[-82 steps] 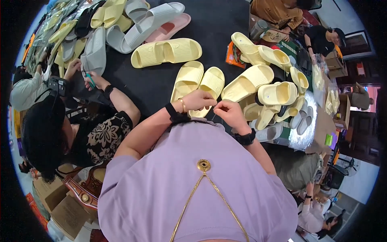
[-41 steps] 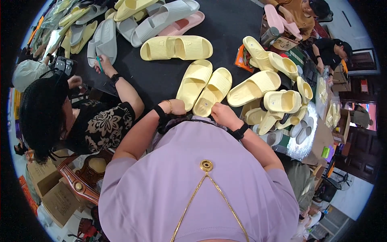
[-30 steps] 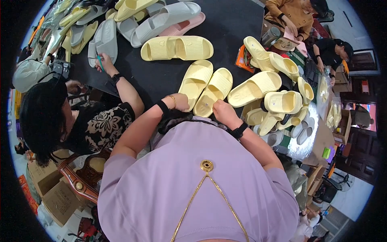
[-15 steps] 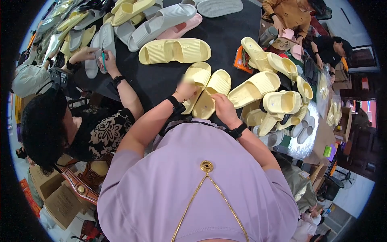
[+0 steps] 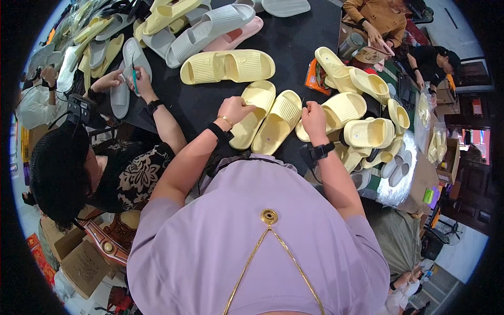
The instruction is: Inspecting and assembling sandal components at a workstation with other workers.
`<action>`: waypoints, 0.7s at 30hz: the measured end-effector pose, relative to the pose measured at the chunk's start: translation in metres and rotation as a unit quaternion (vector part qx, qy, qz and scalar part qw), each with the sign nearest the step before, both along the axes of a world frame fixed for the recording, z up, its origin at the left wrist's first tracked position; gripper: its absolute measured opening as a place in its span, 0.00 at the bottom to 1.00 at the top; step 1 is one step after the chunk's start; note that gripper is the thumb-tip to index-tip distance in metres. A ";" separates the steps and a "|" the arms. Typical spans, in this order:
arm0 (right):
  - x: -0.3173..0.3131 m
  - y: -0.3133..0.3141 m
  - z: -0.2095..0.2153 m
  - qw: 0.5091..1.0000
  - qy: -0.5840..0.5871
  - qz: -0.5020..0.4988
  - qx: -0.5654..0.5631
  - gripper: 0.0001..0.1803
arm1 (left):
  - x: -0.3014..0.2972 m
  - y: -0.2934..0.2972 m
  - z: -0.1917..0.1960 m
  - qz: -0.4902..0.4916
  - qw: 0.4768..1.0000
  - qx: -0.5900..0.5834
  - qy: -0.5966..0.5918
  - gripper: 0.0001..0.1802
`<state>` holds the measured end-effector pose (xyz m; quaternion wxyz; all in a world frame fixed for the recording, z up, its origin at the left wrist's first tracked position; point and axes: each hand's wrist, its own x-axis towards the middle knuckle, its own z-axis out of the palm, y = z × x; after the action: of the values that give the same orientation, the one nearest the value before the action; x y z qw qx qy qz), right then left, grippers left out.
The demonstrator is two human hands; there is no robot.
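Side by side in front of me stand two pale yellow ribbed slippers, a left slipper (image 5: 261, 94) and a right slipper (image 5: 280, 122), toes pointing away. My left hand (image 5: 235, 112) is closed at the left slipper, its fingertips at the strap's edge; what the curled fingers cover is hidden. My right hand (image 5: 314, 122) is held just right of the pair, its fingers pinched together. A thin dark sliver shows by those fingertips, too small to name. Behind the right hand lies another yellow slipper (image 5: 344, 107).
Beyond the pair, two yellow slippers (image 5: 227, 67) lie sole to sole on the black table (image 5: 304, 39). Grey slippers (image 5: 215, 32) and a pink one are heaped behind. More yellow slippers (image 5: 368, 133) crowd the right. At left, a co-worker's hands (image 5: 139, 84) hold a teal-handled tool over grey slippers.
My right hand has come off the right slipper, moving right and away from me. My left hand has shifted slightly left. The co-worker at far right has lowered a pink slipper.
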<state>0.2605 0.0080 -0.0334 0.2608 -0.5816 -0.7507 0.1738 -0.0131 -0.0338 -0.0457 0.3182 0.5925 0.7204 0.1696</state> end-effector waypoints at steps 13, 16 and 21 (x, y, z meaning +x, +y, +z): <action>-0.026 0.041 -0.002 0.967 -0.186 -0.089 -0.151 0.10 | 0.010 0.057 -0.017 0.119 0.992 -0.031 0.042 0.21; -0.029 0.040 -0.004 0.967 -0.191 -0.091 -0.142 0.10 | 0.018 0.067 -0.023 0.150 0.987 -0.022 0.043 0.21; -0.031 0.038 -0.011 0.968 -0.189 -0.099 -0.133 0.10 | 0.027 0.082 -0.037 0.263 0.963 -0.035 0.043 0.11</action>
<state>0.2291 0.0460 -0.0440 0.0501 -0.7048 -0.6952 0.1320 0.0143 0.0482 -0.0827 0.2516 0.3777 0.8693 0.1956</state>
